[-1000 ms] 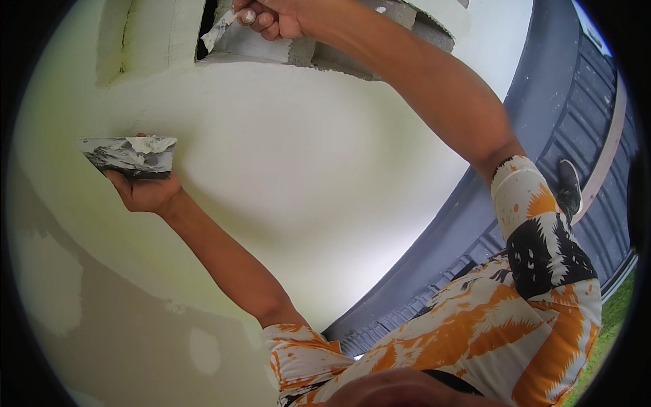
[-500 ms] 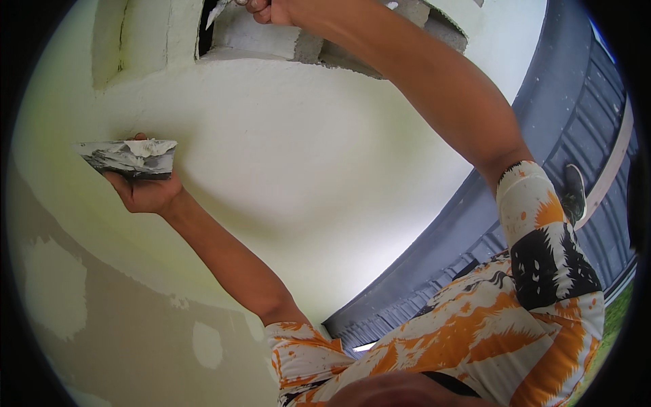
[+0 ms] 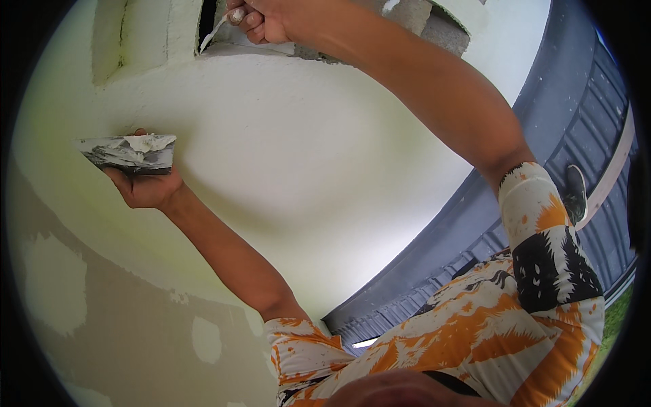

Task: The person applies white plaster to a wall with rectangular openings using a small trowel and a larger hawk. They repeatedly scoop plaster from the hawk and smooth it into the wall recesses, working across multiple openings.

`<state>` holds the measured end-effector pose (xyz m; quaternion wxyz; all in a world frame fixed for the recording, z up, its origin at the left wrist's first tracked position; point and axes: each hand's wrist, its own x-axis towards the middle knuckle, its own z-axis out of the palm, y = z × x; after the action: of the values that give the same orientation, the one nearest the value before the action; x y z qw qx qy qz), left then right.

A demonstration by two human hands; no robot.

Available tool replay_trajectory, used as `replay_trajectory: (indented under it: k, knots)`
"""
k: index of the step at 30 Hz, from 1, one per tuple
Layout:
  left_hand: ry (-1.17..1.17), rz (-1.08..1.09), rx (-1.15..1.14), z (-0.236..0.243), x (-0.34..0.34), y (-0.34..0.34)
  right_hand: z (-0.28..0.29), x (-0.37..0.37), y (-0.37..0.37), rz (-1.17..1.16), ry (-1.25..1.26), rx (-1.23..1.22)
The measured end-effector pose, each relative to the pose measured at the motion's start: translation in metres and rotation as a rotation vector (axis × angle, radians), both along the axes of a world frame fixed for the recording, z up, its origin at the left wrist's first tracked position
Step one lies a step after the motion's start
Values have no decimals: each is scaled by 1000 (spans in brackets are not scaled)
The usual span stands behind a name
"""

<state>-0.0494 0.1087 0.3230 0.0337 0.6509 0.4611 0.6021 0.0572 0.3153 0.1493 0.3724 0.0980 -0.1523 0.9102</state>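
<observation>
My left hand (image 3: 150,192) is closed around a wide metal putty blade (image 3: 139,159), a trapezoid plate with white filler smeared over its face. It is held close in front of the pale wall (image 3: 291,142). Up at the top edge, my right hand (image 3: 256,20) grips a small putty knife (image 3: 213,36) whose tip carries white filler. That tip is at the lower left corner of a recess (image 3: 446,35) in the wall, beside a dark gap. The knife's handle is hidden in my fingers.
Grey blocks show inside the recess. A second, shallower niche (image 3: 108,44) is at the upper left. Lower left, the wall is beige with pale filler patches (image 3: 207,340). Dark ribbed metal sheeting (image 3: 590,129) runs along the right, with a shoe (image 3: 576,193) on it.
My right hand has moved down in the picture, bringing the small putty knife's tip to the recess's lower corner. My left hand and its wide blade have shifted up slightly.
</observation>
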Motion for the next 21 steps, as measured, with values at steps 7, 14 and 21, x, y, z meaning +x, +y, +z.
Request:
replay_trajectory:
  k: [7, 14, 21]
  knots:
    - [23, 46, 14, 1, -3, -2, 9, -10, 16, 125, 264, -199]
    - [34, 61, 3, -4, 1, -2, 16, -8, 2, 78, -40, -82]
    - [47, 56, -15, -2, 1, -3, 4, -4, 17, 61, 173, -87]
